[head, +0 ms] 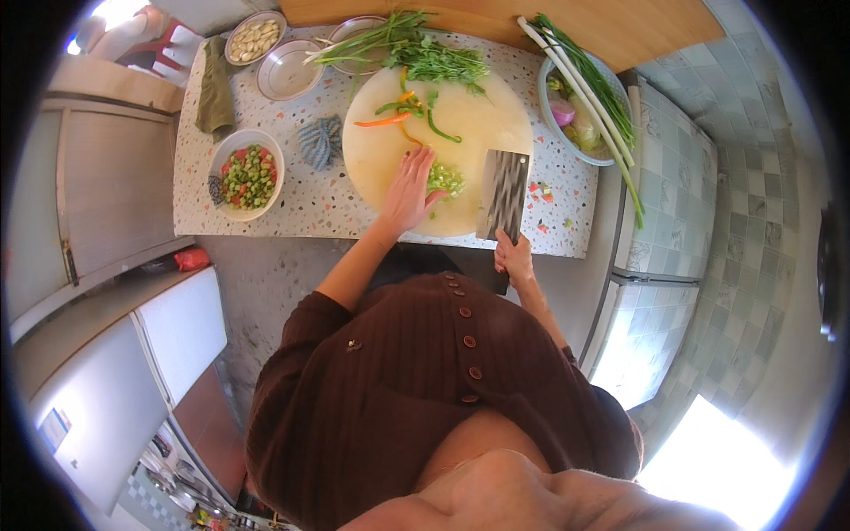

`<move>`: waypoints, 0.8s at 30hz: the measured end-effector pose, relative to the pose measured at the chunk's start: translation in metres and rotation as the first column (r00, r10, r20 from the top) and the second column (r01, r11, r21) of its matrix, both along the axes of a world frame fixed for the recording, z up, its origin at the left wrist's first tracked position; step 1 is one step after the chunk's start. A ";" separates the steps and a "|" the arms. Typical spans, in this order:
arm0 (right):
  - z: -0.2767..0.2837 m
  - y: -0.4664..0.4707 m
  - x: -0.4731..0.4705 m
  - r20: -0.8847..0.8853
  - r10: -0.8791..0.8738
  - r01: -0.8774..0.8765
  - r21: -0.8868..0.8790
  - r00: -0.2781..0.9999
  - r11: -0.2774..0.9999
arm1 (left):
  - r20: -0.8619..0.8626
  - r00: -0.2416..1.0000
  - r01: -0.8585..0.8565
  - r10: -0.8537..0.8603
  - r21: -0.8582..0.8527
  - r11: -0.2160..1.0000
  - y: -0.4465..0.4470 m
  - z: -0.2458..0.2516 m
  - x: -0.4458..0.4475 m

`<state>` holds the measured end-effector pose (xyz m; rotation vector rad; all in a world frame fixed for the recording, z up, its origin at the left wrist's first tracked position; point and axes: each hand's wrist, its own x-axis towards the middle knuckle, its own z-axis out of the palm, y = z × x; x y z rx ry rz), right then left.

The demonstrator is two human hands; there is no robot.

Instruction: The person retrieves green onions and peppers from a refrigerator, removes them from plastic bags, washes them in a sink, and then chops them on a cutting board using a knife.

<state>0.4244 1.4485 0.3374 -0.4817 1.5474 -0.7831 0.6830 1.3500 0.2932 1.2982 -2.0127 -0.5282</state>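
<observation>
My right hand [513,257] grips the handle of a cleaver [506,192], whose broad blade lies over the right edge of a round cutting board [372,159]. Flat on the board rests my left hand [410,196], beside a small heap of chopped green pieces [446,180]. Just beyond its fingertips lie an orange chili pepper [384,121] and several green and orange chilies [443,130]. A bunch of leafy herbs [441,63] lies across the board's far edge.
At left stand a bowl of chopped green and red vegetables [248,178], a knitted cloth [320,142], an empty-looking bowl [289,70] and a bowl of garlic cloves [255,40]. A basket [546,113] with scallions [591,93] across it stands at right, near a refrigerator [671,192].
</observation>
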 end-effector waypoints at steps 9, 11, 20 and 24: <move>-0.019 0.005 0.018 0.105 0.070 -0.078 0.068 0.992 0.995 | -0.036 0.994 0.108 -0.105 0.087 0.990 0.020 0.007 -0.006; -0.022 0.007 0.026 0.111 0.068 -0.076 0.071 0.992 0.995 | -0.002 1.000 -0.003 0.003 0.022 1.000 0.017 0.006 -0.022; -0.029 0.000 0.061 0.105 0.155 -0.164 0.084 0.982 0.983 | -0.021 0.990 -0.137 0.137 -0.004 0.991 0.000 0.004 -0.051; -0.033 0.006 0.076 0.111 0.140 -0.143 0.019 0.984 0.989 | -0.260 0.946 -0.197 0.194 0.018 0.980 0.007 0.004 -0.053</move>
